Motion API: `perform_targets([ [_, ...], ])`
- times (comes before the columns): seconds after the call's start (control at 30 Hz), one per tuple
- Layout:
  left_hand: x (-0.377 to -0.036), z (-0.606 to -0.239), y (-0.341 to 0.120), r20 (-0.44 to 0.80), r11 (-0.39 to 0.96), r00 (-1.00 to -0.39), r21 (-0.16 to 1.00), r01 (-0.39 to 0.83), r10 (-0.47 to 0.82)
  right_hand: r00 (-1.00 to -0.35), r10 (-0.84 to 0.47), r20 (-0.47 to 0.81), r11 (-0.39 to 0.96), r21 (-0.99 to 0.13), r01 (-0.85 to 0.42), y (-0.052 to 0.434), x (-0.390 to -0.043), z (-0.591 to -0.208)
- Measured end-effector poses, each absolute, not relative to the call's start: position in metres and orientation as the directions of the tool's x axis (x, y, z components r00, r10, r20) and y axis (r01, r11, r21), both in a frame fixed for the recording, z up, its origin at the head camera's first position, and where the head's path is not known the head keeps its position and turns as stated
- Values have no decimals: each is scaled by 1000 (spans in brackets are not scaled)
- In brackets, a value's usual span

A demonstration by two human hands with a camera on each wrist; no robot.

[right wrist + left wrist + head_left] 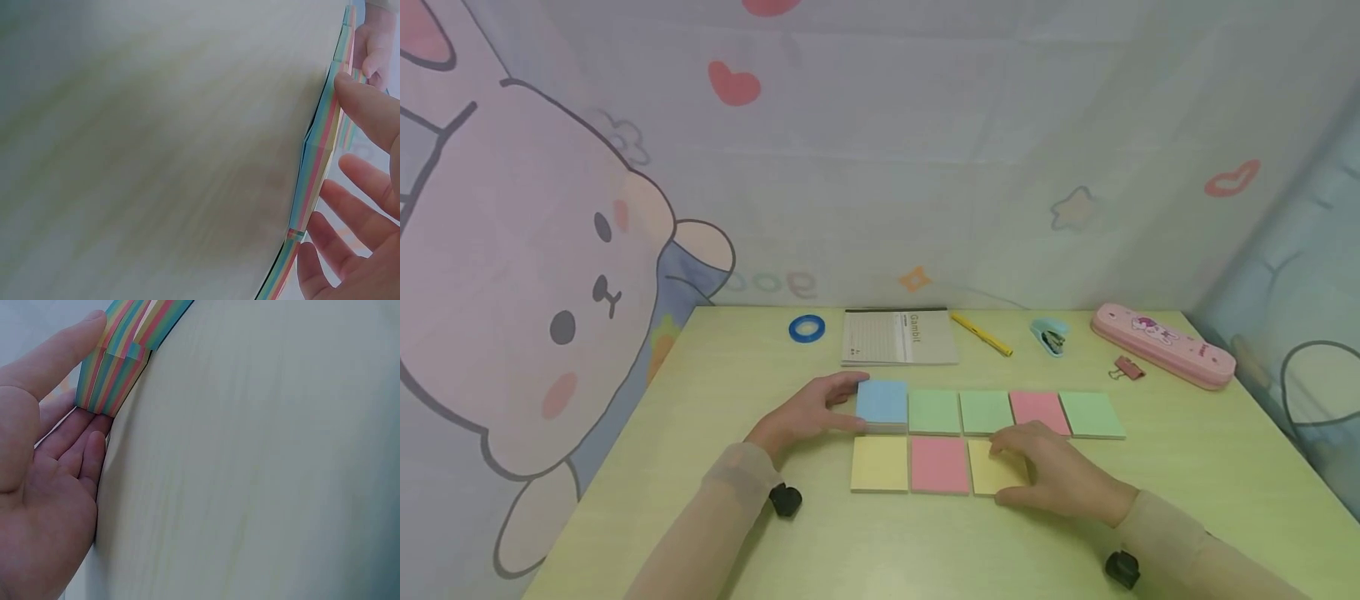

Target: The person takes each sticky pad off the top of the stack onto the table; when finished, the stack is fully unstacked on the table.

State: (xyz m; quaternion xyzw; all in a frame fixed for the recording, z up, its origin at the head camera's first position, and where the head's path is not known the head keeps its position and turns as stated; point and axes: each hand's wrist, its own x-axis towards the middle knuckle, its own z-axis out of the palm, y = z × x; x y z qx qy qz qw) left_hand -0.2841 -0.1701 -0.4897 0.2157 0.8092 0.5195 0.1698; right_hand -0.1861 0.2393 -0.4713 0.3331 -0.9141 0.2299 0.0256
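left hand [808, 412]: fingers straight, touching blue pad [882, 403] from its left
right hand [1051, 471]: fingers relaxed, resting on yellow pad [992, 468], front-right of blue pad
worktop [715, 392]: carries both

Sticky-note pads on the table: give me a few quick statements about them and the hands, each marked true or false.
1. The left hand touches the blue pad. True.
2. The far row holds five pads. True: the blue pad, a green pad, another green pad, a pink pad and a third green pad.
3. The right hand rests on a pink pad in the near row. False: it rests on the yellow pad at that row's right end.
4. The yellow pen lies left of the notebook. False: it lies to its right.
5. The roll of blue tape sits on the pencil case. False: it lies on the table, left of the notebook.
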Motion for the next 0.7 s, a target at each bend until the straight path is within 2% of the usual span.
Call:
perform_targets([
  [0.4, -283, -490, -171, -47, 351, -842, 921, 172, 537, -784, -594, 183, 684, -400, -611, 236, -190, -463],
  [0.57, -283, -490, -171, -38, 349, -841, 919, 182, 539, -769, -588, 249, 635, -446, -630, 221, -203, -451],
  [0.7, -284, -489, -171, -27, 347, -841, 918, 194, 540, -760, -602, 246, 594, -498, -632, 197, -219, -444],
])
